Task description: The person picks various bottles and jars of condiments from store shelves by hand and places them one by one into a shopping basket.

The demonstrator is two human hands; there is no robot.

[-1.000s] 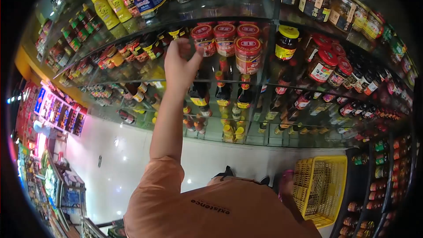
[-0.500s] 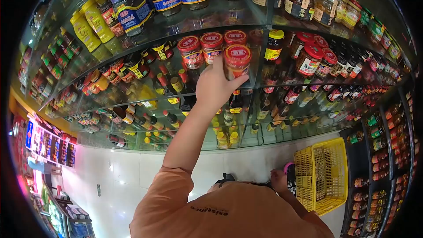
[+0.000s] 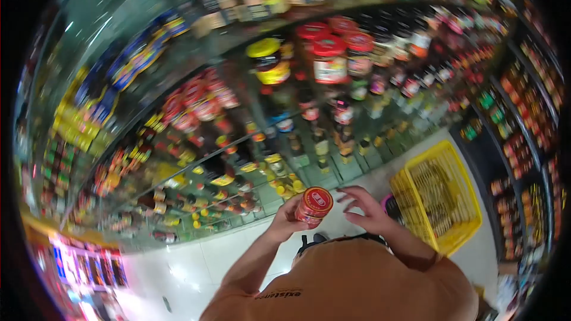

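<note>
A red-lidded jar (image 3: 314, 205) is held in front of my chest, its round lid facing up toward the camera. My left hand (image 3: 286, 220) is wrapped round the jar's left side. Just to the right of the jar, my right hand (image 3: 364, 209) is raised with its fingers apart, holding nothing and not touching the jar. Beyond my hands, similar red-lidded jars (image 3: 199, 98) stand on the glass shelf, blurred by motion. A yellow-lidded jar (image 3: 269, 62) stands farther right on that shelf.
A yellow plastic basket (image 3: 443, 199) is on the floor at my right. Glass shelves (image 3: 351, 169) with bottles and jars curve across the view ahead. Dark racks (image 3: 496, 160) of jars stand at the far right. A lit display (image 3: 92, 267) is at the lower left.
My left hand has taken the front red-lidded jar off the shelf and brought it back to my chest. My right hand has risen beside it. The view has turned to the right.
</note>
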